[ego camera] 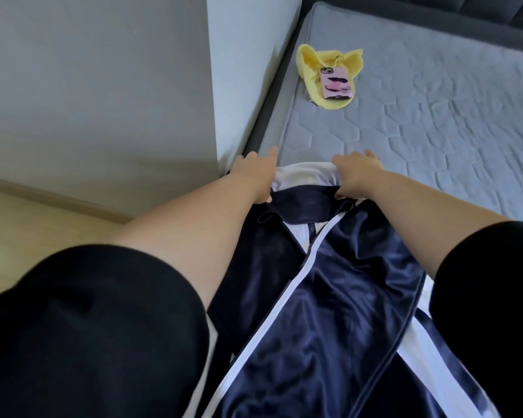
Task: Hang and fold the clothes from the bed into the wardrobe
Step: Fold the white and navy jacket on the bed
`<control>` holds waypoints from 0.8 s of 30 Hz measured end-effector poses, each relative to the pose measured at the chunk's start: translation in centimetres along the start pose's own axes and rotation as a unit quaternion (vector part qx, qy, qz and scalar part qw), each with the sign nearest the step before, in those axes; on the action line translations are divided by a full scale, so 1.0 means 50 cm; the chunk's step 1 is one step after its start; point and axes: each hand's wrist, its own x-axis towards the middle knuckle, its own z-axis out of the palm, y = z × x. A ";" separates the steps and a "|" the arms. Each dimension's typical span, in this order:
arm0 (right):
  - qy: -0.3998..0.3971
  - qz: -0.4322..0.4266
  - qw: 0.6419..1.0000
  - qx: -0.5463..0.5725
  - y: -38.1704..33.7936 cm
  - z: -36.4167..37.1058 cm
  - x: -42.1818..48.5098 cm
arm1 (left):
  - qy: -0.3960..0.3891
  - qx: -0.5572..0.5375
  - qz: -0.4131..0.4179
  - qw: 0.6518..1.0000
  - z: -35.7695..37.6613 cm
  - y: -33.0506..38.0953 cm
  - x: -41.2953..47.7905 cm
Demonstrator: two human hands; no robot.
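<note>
A shiny navy jacket (338,291) with white stripes and a white lining lies spread along the near part of the grey mattress (435,116). My left hand (255,176) grips the left side of its collar, thumb tucked under the navy fabric. On the right side of the collar, my right hand (357,176) pinches the white and navy edge. Both arms wear black sleeves pushed up to the elbows.
A crumpled yellow garment (311,67) lies farther up the mattress with a pink-cased phone (335,84) on top. A white wardrobe panel (242,70) and grey wall stand left of the bed. Wooden floor shows at lower left. A dark headboard runs along the far edge.
</note>
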 end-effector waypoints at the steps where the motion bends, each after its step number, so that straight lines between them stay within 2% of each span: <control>1: 0.001 0.006 1.000 -0.011 0.004 -0.013 -0.014 | 0.013 0.021 0.000 1.000 -0.015 0.006 -0.010; 4: 0.028 0.038 0.998 -0.029 0.024 -0.056 -0.052 | 0.042 0.069 -0.016 0.997 -0.068 0.014 -0.039; 8: 0.170 0.022 0.985 -0.006 0.047 -0.078 -0.133 | 0.123 0.084 -0.011 0.989 -0.105 0.020 -0.112; 11: 0.246 -0.002 0.969 0.022 0.051 -0.045 -0.215 | 0.169 0.076 -0.005 0.983 -0.083 0.039 -0.193; 15: 0.290 -0.046 0.956 0.019 0.041 0.021 -0.339 | 0.192 0.049 0.028 0.980 -0.015 0.067 -0.302; 19: 0.322 -0.096 0.942 0.008 0.027 0.092 -0.440 | 0.137 0.056 0.076 0.986 0.065 0.093 -0.388; 22: 0.334 -0.081 0.939 0.008 0.027 0.147 -0.478 | 0.053 0.037 0.096 0.993 0.116 0.101 -0.429; 23: 0.307 -0.060 0.950 0.004 0.027 0.165 -0.487 | 0.010 0.026 0.097 0.995 0.126 0.101 -0.436; 24: 0.245 -0.033 0.969 -0.003 0.028 0.184 -0.494 | -0.036 0.000 0.092 0.995 0.132 0.099 -0.438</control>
